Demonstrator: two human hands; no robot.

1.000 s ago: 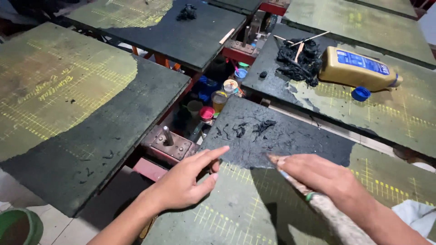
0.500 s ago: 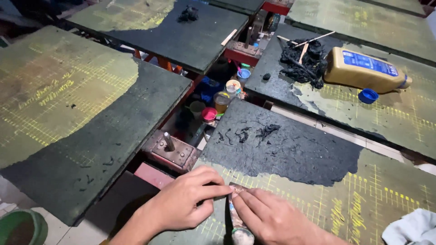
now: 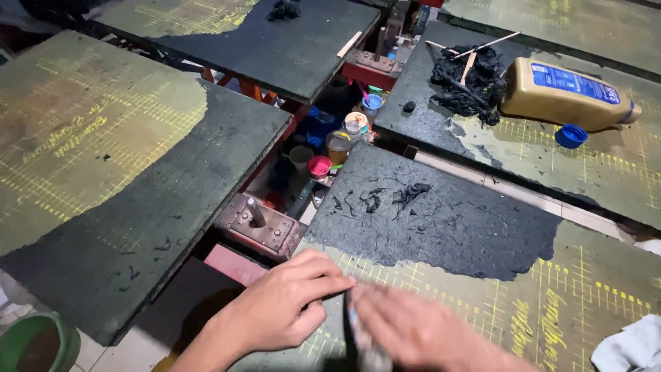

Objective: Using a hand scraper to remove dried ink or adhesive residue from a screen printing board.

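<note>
Item 1: my left hand point(image 3: 279, 310), one, fingers curled, thumb and forefinger pinched on the top of a slim dark object point(image 3: 361, 337) that stands between my two hands.

Item 2: my right hand point(image 3: 413, 331), one, blurred, pressed against the same object from the other side; I cannot tell how its fingers close. The two hands meet at the object, low over the near board.

Item 3: grid-marked work boards, four counted. The near board point(image 3: 551, 303) lies under my hands, its far half coated black. One board point(image 3: 103, 165) lies to the left of my left hand, one point(image 3: 275, 48) far ahead, one point(image 3: 585, 165) ahead of my right hand.

Item 4: tan bottle point(image 3: 564, 96), one, on its side, well beyond my right hand; blue cap point(image 3: 570, 136), one, off, just beside it.

Item 5: black scrap heap point(image 3: 468, 83), one, left of the bottle, with thin sticks point(image 3: 471, 55) on it.

Item 6: small jars point(image 3: 337, 145), several, in the gap ahead of my left hand.

Item 7: white cloth point(image 3: 630, 348), one, right of my right hand.

Item 8: green bucket point(image 3: 34, 341), one, far left of my left hand.
</note>
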